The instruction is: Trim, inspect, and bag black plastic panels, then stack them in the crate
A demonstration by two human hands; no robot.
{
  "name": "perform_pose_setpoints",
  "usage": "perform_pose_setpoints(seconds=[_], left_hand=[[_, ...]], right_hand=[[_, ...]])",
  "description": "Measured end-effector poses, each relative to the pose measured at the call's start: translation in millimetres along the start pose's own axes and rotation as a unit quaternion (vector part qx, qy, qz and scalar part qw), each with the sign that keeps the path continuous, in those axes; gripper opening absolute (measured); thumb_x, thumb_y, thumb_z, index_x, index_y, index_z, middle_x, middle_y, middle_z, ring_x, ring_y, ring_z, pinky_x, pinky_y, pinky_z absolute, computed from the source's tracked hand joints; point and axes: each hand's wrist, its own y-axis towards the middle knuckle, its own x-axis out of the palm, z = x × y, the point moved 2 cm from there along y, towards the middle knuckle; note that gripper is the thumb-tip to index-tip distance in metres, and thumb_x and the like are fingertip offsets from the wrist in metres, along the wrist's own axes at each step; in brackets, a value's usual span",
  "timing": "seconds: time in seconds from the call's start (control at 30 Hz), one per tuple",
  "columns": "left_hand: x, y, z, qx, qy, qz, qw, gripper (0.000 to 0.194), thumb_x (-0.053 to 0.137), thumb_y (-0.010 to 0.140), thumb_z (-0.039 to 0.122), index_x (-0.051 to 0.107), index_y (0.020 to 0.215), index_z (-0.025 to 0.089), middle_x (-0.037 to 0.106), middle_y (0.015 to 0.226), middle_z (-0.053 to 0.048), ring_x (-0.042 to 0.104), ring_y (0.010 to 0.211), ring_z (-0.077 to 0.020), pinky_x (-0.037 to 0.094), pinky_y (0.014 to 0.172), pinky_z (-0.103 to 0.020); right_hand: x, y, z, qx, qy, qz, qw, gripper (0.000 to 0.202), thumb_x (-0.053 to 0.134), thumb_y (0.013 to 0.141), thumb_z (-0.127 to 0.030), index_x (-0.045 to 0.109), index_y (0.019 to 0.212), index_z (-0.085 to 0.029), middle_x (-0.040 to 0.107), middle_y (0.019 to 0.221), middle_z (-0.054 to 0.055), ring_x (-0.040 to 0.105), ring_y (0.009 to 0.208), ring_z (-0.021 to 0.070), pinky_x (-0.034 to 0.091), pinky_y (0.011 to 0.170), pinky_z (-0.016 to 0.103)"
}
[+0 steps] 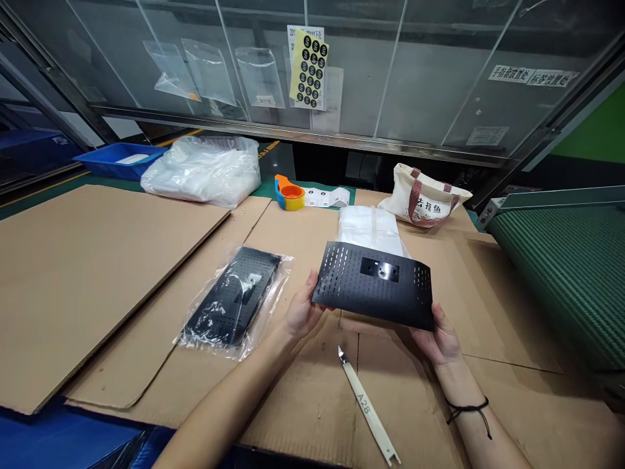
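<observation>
I hold a black perforated metal plate (375, 285) above the cardboard-covered table (122, 260). The plate has rows of slots and a square cut-out with holes near its middle. My left hand (301, 311) grips its left edge, and my right hand (440, 337) grips its lower right corner. A second black plate (233, 296) lies to the left, wrapped in a clear plastic bag. Below the held plate, a white blade tool (367, 405) marked A28 rests on the cardboard.
A stack of clear bags (368, 228) lies behind the plate. A canvas tote (424, 195), an orange tape dispenser (289, 193), a bulky white plastic bundle (202, 170) and a blue tray (120, 159) stand at the back. A green conveyor belt (566, 267) runs on the right.
</observation>
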Motion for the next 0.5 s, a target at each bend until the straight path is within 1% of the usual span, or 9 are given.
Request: perform_pose_setpoints(seconds=[0.1,0.17,0.23,0.3,0.33,0.4,0.43,0.5], left_hand=[[-3.3,0.9,-3.2,-0.016,0.010,-0.004,1.000,0.053,0.065,0.070,0.068,0.066,0.074,0.016,0.063,0.059,-0.001,0.055,0.053,-0.0136,0.042,0.051,-0.026],[-4.2,1.6,-4.5,-0.017,0.014,-0.005,1.000,0.057,0.065,0.065,0.072,0.067,0.076,0.016,0.064,0.062,-0.002,0.057,0.057,-0.0154,0.044,0.053,-0.027],[-3.2,2.0,-4.0,0.000,0.014,-0.004,1.000,0.058,0.068,0.061,0.072,0.068,0.081,0.017,0.068,0.070,-0.003,0.061,0.067,-0.0175,0.047,0.060,-0.028],[-0.5,1.9,-1.1,0.046,0.011,0.001,0.999,0.053,0.070,0.066,0.066,0.069,0.093,0.020,0.071,0.087,-0.003,0.064,0.083,-0.0184,0.050,0.072,-0.027],[1.0,1.6,0.9,0.074,0.012,0.004,0.997,0.049,0.071,0.070,0.060,0.068,0.100,0.022,0.071,0.096,-0.002,0.064,0.089,-0.0178,0.050,0.077,-0.027],[3.1,1.0,4.5,0.119,0.030,0.017,0.992,0.042,0.071,0.076,0.048,0.065,0.111,0.025,0.070,0.106,0.000,0.063,0.095,-0.0161,0.049,0.082,-0.025],[3.2,0.9,5.9,0.138,0.048,0.030,0.989,0.040,0.071,0.077,0.043,0.064,0.112,0.026,0.069,0.108,0.000,0.063,0.096,-0.0158,0.048,0.083,-0.025],[1.7,0.9,8.1,0.181,0.091,0.065,0.977,0.034,0.071,0.077,0.038,0.067,0.109,0.025,0.069,0.111,-0.001,0.062,0.101,-0.0165,0.047,0.087,-0.025]], right_hand=[[-4.3,-0.3,1.8,-0.003,-0.011,-0.013,1.000,0.037,0.081,0.059,-0.055,0.073,0.085,-0.030,0.076,0.097,0.003,0.064,0.109,0.0261,0.046,0.100,0.048],[-1.7,-2.5,2.1,-0.006,-0.016,-0.023,1.000,0.047,0.080,0.055,-0.062,0.073,0.089,-0.030,0.076,0.099,0.004,0.060,0.115,0.0277,0.044,0.102,0.049],[5.2,-6.0,0.7,-0.010,-0.017,-0.035,0.999,0.062,0.079,0.048,-0.068,0.072,0.096,-0.029,0.075,0.103,0.005,0.058,0.118,0.0296,0.043,0.102,0.051],[14.6,-9.9,-2.1,-0.011,-0.017,-0.046,0.999,0.073,0.079,0.041,-0.071,0.072,0.099,-0.028,0.075,0.103,0.007,0.059,0.116,0.0314,0.044,0.102,0.052],[19.2,-11.7,-3.7,-0.012,-0.016,-0.051,0.998,0.075,0.079,0.039,-0.072,0.072,0.099,-0.027,0.075,0.103,0.007,0.060,0.114,0.0320,0.044,0.101,0.052],[27.0,-14.6,-6.2,-0.015,-0.017,-0.062,0.998,0.073,0.081,0.038,-0.070,0.072,0.096,-0.026,0.075,0.102,0.009,0.063,0.110,0.0323,0.045,0.100,0.051],[29.8,-15.7,-7.0,-0.016,-0.018,-0.067,0.997,0.071,0.082,0.040,-0.068,0.072,0.095,-0.025,0.074,0.103,0.009,0.063,0.109,0.0321,0.046,0.099,0.051],[33.4,-17.5,-7.3,-0.016,-0.025,-0.078,0.997,0.065,0.084,0.043,-0.062,0.072,0.093,-0.024,0.074,0.102,0.009,0.064,0.107,0.0316,0.047,0.098,0.050]])
